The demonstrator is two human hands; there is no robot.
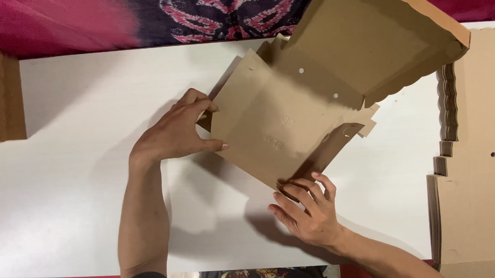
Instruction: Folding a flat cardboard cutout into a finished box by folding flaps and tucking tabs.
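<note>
Broadly, a smooth white tabletop [84, 177] fills most of the view, matt and flat, with a pink and dark patterned cloth [144, 16] running along its far edge. Against the right edge lies a stack of flat cardboard blanks [472, 147], plain brown, their cut edges stepped and scalloped and one small round hole showing. At the left edge sits a brown cardboard block [2, 93], only partly in view.

Near the middle of the tabletop, slightly towards the far right corner, lies the half-folded cardboard box [290, 115]. It is thin tan board, creased into panels, turned cornerwise to the table edges. Its lid panel stands up and leans away at the far side, with a wavy cut rim and an orange-brown raw edge. Two small round holes sit along the fold, and faint embossed marks show on the flat base panel. Small tabs jut out at its right side.

The left hand [176, 130] is at the box's left corner, fingers curled and pinching a side flap there, thumb stretched along the base panel's edge. The right hand [310, 208] is at the near corner, fingers spread and pressing flat on a folded side flap, fingertips on the board and palm on the table just beside it. Both forearms cross the near edge of the tabletop, casting soft shadows.
</note>
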